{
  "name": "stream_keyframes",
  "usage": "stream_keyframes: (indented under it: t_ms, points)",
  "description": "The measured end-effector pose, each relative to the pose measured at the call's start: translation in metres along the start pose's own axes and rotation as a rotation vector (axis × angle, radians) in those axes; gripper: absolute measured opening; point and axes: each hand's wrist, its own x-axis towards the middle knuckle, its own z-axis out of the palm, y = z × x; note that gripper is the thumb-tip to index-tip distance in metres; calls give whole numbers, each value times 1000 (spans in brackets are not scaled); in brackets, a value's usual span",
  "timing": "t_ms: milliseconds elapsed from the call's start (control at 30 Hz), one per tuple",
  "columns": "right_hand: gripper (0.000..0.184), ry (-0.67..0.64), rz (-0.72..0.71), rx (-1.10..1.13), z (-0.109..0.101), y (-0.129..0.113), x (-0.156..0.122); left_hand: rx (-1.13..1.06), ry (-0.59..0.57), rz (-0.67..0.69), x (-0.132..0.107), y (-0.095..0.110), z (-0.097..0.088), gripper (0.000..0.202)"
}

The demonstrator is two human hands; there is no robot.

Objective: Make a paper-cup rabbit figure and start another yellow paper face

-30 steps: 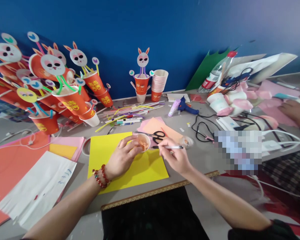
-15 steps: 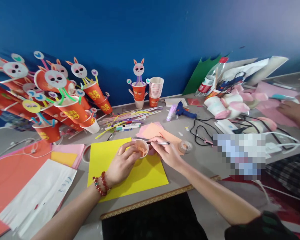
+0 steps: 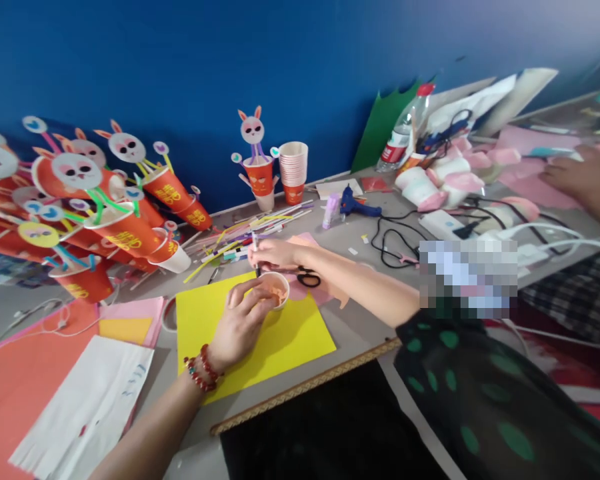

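My left hand point(image 3: 245, 313) is closed on a small white-rimmed paper cup point(image 3: 281, 302) with orange showing inside, holding it over a yellow sheet point(image 3: 300, 347). A pen point(image 3: 255, 241) stands nearly upright in the closed fingers of my right hand point(image 3: 275, 253), its dark lower end close to the cup's far-left rim. The right forearm crosses above orange and pink paper. Black-handled scissors point(image 3: 309, 277) lie just right of the cup, partly covered by that arm.
Rabbit-faced red cups point(image 3: 125, 227) crowd the left. Straws and markers point(image 3: 240, 247) lie behind my hands, near stacked cups point(image 3: 293, 173). A blue glue gun point(image 3: 357, 203), its black cord, a bottle point(image 3: 405, 133) and another person's hand point(image 3: 587, 177) are to the right.
My right hand has moved left and away from me, past the cup, turning the pen from level to upright. The scissors' handles now show. My left hand still holds the cup.
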Motion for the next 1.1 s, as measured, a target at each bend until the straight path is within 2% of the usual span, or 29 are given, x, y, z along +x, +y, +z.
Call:
stream_keyframes:
  t_ms: [267, 567, 767, 867, 1000, 1100]
  points:
    - [24, -241, -26, -151, 14, -15, 22, 16, -16, 4, 1, 2, -2, 33]
    - [18, -256, -8, -391, 16, -4, 35, 72, 13, 29, 4, 2, -3, 26]
    - [22, -334, -24, -536, 15, -3, 43, 78, 24, 28, 2, 1, -1, 25]
    - [10, -397, -18, -590, 15, 0, 50, 81, 31, 15, 2, 1, -1, 25]
    - [33, -447, 22, -597, 19, -3, 53, 69, 38, 11, 2, 1, 0, 25]
    - [34, -441, 40, -563, 23, -10, 50, 69, 40, 18, 2, 0, 0, 27]
